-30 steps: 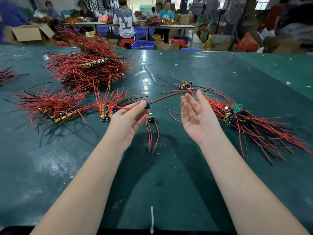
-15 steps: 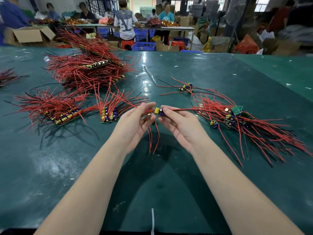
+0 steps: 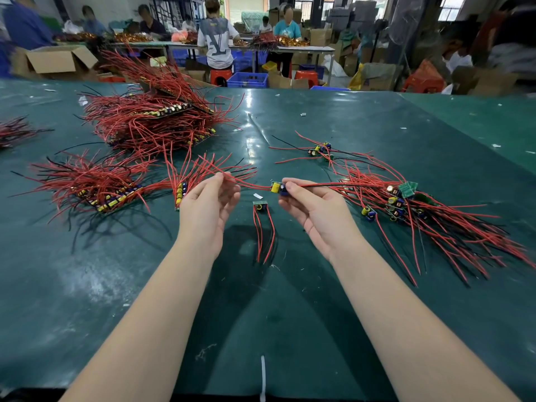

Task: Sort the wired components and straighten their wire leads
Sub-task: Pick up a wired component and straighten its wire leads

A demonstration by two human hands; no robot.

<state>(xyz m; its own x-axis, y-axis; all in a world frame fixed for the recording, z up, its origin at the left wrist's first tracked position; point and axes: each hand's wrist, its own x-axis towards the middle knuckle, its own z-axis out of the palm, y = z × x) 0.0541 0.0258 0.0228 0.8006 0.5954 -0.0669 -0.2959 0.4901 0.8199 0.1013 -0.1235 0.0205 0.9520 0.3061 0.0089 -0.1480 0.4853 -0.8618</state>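
Here the right hand (image 3: 314,211) pinches a small circuit board (image 3: 278,188) between thumb and fingertips, holding it up above the green table (image 3: 319,314). A red wire (image 3: 249,184) runs from the board's left side across to the left hand (image 3: 207,207), whose thumb and forefinger pinch it near its far end, so the lead stretches nearly straight between the two hands. More red and black leads run off the board's right side, over toward the loose pile.

Just below the gap between the hands, one board (image 3: 260,206) lies alone on the table with its red and black wires trailing toward the person. A small white scrap (image 3: 257,196) sits right beside it.

To the right, a loose pile of boards and tangled wires (image 3: 429,224) spreads across the table, with a green board (image 3: 407,189) on top near its upper edge. A few more boards (image 3: 320,149) lie apart, farther back.

To the left, right beside the left hand, a short neat row of boards (image 3: 180,192) fans its wires backward. Farther left lies a longer row (image 3: 107,195), and behind both a big stacked heap (image 3: 156,123). A white cable tie (image 3: 263,375) lies at the near edge.

Beyond the table, people sit or stand at other benches among cardboard boxes (image 3: 58,60) and blue crates (image 3: 247,79).
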